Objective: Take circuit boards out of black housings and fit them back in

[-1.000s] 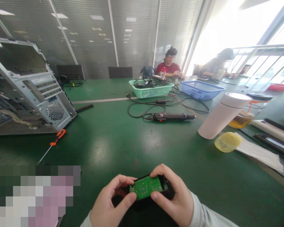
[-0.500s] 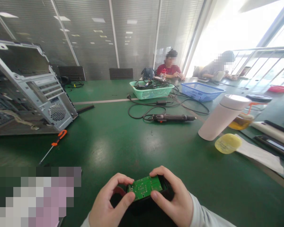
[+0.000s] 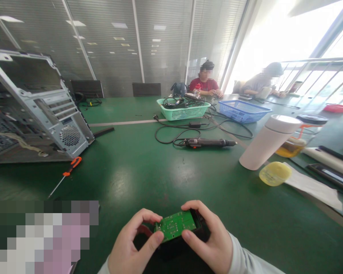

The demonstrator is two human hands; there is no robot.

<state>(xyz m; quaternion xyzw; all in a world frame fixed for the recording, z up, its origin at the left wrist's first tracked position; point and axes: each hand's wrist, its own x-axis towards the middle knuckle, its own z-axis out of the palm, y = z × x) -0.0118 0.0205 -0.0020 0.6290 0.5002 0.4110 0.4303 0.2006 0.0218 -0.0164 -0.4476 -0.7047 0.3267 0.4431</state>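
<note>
A small green circuit board [image 3: 175, 226] sits in a black housing [image 3: 174, 249] at the bottom middle of the head view, just above the near edge of the green table [image 3: 148, 171]. My left hand [image 3: 133, 245] pinches the board's left end between thumb and fingers. My right hand [image 3: 208, 238] grips its right end and the housing, fingers curled over the far edge. A bit of red shows under the board on the left.
An open computer case [image 3: 31, 110] lies at the left with an orange-handled screwdriver [image 3: 65, 175] beside it. An electric screwdriver [image 3: 207, 142] with cable lies mid-table. A white tumbler [image 3: 268, 142], yellow lid [image 3: 274, 173], green basket [image 3: 183, 108] and blue basket [image 3: 242, 109] stand right and behind. Two people sit at the far end.
The board's left end has lifted slightly out of the black housing, showing a red part beneath. Both hands stay in nearly the same place.
</note>
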